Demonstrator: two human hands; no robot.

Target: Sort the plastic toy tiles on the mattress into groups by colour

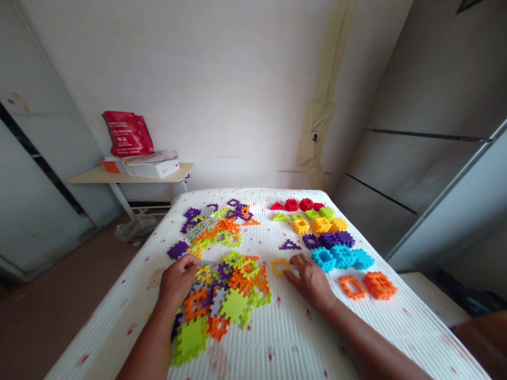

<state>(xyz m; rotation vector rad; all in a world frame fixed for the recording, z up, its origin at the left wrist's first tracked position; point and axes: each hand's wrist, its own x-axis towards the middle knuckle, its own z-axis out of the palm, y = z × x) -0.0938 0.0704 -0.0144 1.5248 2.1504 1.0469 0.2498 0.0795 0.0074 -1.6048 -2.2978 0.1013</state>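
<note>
My right hand (pixel 312 282) has its thumb and fingers around the right edge of a yellow square-frame interlocking piece (pixel 279 267), low over the white ribbed cover. On the other side, my left hand (pixel 179 278) is closed at the left edge of a mixed heap. Its fingertips are pressed together beside a yellow piece (pixel 197 252); whatever they hold, if anything, is hidden. In this heap lie a solid green square (pixel 234 306), an orange frame (pixel 196 303), a grey square (pixel 218 302) and a larger green square (pixel 190 339).
Behind is another mixed heap (pixel 222 227). At right, pieces stand sorted by colour: red (pixel 306 204), green (pixel 326 212), yellow (pixel 320 225), purple (pixel 329 240), blue (pixel 343 255) and orange (pixel 379 285). A side table (pixel 91 174) at back left bears a red bag (pixel 125 133).
</note>
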